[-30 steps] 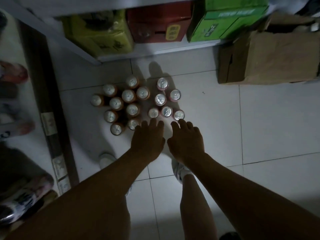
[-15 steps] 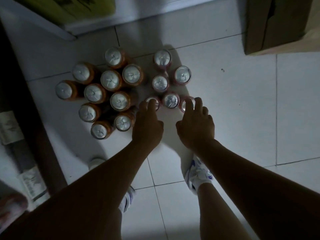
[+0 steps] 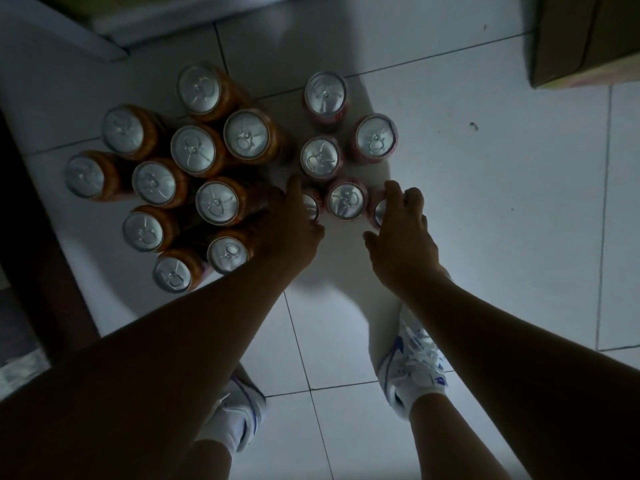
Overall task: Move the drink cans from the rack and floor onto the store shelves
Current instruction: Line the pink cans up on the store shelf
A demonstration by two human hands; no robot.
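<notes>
Floor (image 3: 485,209) stock: left hand (image 3: 289,225) curled round left pink can (image 3: 310,206); right hand (image 3: 403,237) curled round right pink can (image 3: 380,212). Risk: knuckles may topple the middle can (image 3: 346,199).

The head-worn camera looks steeply down, close above cans (image 3: 193,150) on tiled floor (image 3: 491,209).

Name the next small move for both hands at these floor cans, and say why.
Probably close each hand round its can and lift. The left hand covers the near-left pink aluminium drink can, the right hand covers the near-right pink can, and neither grip looks complete yet.
</notes>
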